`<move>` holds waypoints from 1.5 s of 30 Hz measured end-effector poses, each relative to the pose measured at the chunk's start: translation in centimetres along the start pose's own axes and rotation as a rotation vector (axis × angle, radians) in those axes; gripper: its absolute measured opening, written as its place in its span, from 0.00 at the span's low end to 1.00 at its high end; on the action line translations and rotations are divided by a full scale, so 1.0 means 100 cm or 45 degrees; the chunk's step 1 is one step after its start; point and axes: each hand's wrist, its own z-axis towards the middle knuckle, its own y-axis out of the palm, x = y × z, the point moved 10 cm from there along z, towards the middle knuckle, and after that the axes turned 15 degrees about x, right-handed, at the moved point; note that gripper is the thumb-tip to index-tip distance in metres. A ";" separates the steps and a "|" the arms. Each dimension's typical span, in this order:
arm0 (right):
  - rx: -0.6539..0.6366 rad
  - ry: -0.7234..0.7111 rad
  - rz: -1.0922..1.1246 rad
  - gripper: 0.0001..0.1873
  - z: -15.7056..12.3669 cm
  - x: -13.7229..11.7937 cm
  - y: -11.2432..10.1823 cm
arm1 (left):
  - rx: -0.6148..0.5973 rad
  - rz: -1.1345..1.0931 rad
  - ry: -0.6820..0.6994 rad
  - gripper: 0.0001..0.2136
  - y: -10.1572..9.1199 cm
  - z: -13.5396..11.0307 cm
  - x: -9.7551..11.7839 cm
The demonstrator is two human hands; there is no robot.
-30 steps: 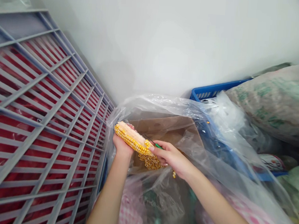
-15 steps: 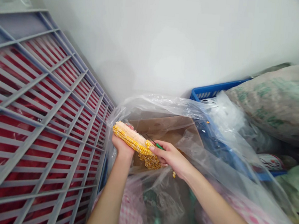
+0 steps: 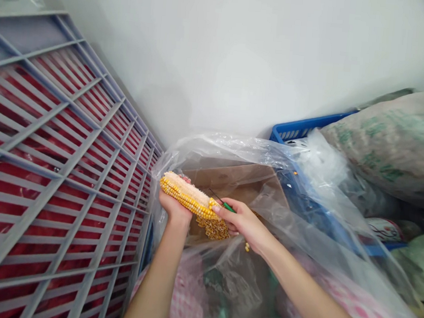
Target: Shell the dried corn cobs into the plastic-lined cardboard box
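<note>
A big grey slatted rack (image 3: 58, 175) with red behind it stood far off to the left of the hands. A fat printed sack (image 3: 392, 140) lay well off to the right, past a blue basket (image 3: 300, 128). Its green print was too blurry to read, and no other words showed anywhere.

A clear plastic bag (image 3: 257, 155) opened wide around and under the hands, lining a brown cardboard box (image 3: 240, 179). A little heap of loose kernels (image 3: 213, 228) sat just below the hands.

The left hand (image 3: 173, 207) wrapped its grip tight around the corn cob (image 3: 186, 196) from below, holding it tilted over the box. The right hand (image 3: 241, 222) pinched a thin green-handled tool (image 3: 226, 206), its tip touching the cob's near end.

To do this well, I think the cob should stay over the bag, and the tool should push away from the fingers, row by row.
</note>
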 end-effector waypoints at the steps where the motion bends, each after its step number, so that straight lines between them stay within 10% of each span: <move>1: 0.026 -0.033 -0.058 0.21 0.001 0.000 -0.001 | 0.011 -0.001 -0.006 0.16 0.000 -0.002 0.000; 45: 0.032 0.111 0.175 0.23 0.001 0.005 0.002 | -0.069 0.022 -0.260 0.16 0.015 -0.017 -0.013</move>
